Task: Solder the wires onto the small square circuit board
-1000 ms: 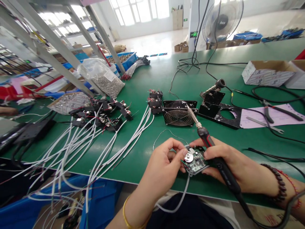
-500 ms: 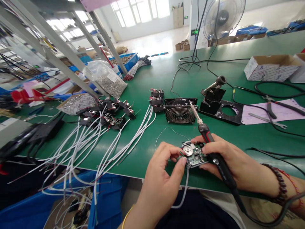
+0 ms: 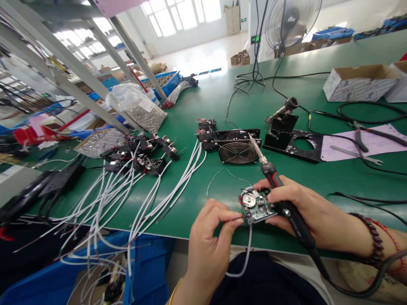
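Note:
My right hand (image 3: 305, 212) is closed around a soldering iron (image 3: 291, 216) whose metal tip points up and away. The same hand grips a small circuit board (image 3: 261, 212) by its right side; the board carries a round silver part (image 3: 249, 200) and red and black wires. A white cable (image 3: 249, 250) runs from the board's lower edge down towards my lap. At the board's lower left corner my left hand (image 3: 214, 237) pinches a thin wire end (image 3: 246, 216) between thumb and forefinger. Behind the board, a loop of thin solder wire (image 3: 219, 171) lies on the green bench.
A small fan with a wire guard (image 3: 238, 152) and a black iron stand (image 3: 281, 131) stand behind my hands. Cabled assemblies (image 3: 149, 156) lie left, above a blue bin (image 3: 149, 271). Pliers (image 3: 361, 140) and a wrench (image 3: 356, 155) rest on pink paper at right.
My left fingers have moved from over the board's left side, near the round part, down and outward to its lower left corner. The right hand still holds the iron and board.

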Action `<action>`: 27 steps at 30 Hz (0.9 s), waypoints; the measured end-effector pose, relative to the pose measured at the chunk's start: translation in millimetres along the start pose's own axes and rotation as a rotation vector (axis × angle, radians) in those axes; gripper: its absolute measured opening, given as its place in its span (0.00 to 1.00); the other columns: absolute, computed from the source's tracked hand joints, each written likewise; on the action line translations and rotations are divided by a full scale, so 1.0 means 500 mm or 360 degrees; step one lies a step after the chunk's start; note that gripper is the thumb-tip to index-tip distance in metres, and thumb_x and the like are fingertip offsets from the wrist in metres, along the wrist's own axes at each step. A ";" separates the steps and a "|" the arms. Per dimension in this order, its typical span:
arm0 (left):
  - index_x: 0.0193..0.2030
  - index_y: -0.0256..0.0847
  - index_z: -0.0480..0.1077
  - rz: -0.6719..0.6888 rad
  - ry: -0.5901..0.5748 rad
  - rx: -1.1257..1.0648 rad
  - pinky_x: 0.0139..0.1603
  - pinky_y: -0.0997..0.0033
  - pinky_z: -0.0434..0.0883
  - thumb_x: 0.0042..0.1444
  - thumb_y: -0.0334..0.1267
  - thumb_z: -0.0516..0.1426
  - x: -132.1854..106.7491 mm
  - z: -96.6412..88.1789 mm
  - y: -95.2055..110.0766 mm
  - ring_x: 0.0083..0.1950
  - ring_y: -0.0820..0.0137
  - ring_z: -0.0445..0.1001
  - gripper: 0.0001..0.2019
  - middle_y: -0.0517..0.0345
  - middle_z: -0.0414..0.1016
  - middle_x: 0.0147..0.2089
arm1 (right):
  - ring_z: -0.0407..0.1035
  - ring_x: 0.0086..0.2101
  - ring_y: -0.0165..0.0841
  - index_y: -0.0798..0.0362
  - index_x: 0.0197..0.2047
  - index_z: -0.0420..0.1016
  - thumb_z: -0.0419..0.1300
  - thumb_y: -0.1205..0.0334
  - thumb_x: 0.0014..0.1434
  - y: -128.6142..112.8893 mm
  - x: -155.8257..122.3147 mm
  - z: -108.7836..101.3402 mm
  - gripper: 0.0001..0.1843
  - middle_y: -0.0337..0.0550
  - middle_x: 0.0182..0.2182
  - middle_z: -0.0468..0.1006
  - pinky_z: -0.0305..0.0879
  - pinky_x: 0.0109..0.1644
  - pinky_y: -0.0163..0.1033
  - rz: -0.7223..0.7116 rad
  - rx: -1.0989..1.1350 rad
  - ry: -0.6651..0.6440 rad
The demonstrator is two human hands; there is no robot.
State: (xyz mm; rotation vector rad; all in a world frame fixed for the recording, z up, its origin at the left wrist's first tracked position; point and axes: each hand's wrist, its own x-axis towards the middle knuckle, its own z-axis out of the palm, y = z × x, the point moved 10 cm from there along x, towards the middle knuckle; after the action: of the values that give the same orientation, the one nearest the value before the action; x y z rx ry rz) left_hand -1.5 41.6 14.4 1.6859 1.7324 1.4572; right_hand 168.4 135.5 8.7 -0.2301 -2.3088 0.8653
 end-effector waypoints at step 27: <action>0.45 0.46 0.81 -0.0038 -0.0372 -0.0049 0.40 0.74 0.71 0.71 0.22 0.56 0.027 0.036 0.004 0.39 0.71 0.77 0.15 0.60 0.77 0.39 | 0.77 0.53 0.42 0.44 0.61 0.67 0.67 0.67 0.73 0.009 0.011 -0.002 0.19 0.51 0.60 0.78 0.77 0.57 0.48 0.0007 0.0198 -0.0087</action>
State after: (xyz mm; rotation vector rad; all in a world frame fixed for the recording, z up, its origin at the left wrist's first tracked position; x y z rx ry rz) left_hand 10.2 60.9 13.8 1.7359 1.5908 1.2153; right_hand 164.4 141.5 9.4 -0.1592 -2.2949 1.0249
